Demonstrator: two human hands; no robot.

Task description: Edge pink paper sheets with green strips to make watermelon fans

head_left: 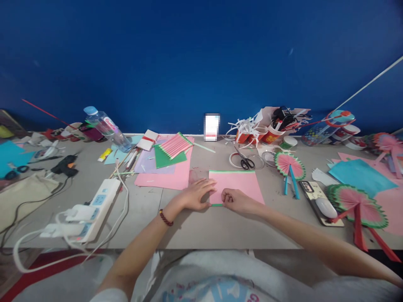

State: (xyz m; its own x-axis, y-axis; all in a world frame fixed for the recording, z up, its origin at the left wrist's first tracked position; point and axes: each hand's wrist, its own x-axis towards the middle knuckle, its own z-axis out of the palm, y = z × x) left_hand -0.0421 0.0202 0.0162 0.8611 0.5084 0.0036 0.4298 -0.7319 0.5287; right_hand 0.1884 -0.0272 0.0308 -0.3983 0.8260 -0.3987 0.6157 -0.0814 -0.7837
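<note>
A pink sheet of paper (239,183) with green strips along its far and near edges lies flat in front of me. My left hand (199,193) rests on its left edge, fingers spread, thumb by the near green strip. Over the near part of the sheet, my right hand (236,200) is closed, fingers curled in and touching the paper by the green strip. Whatever its fingertips hold, if anything, is hidden. Beyond the sheet are black-handled scissors (247,162) and a roll of tape (235,160). A pleated pink-and-green paper (176,146) sits to the left.
At left lie a power strip (102,205) with cords, a plastic bottle (108,128) and a glue gun (65,166). Paper fans (289,165) and a phone (315,197) bearing a mouse (326,207) are at right. Cups of paper scraps (247,130) stand along the blue wall.
</note>
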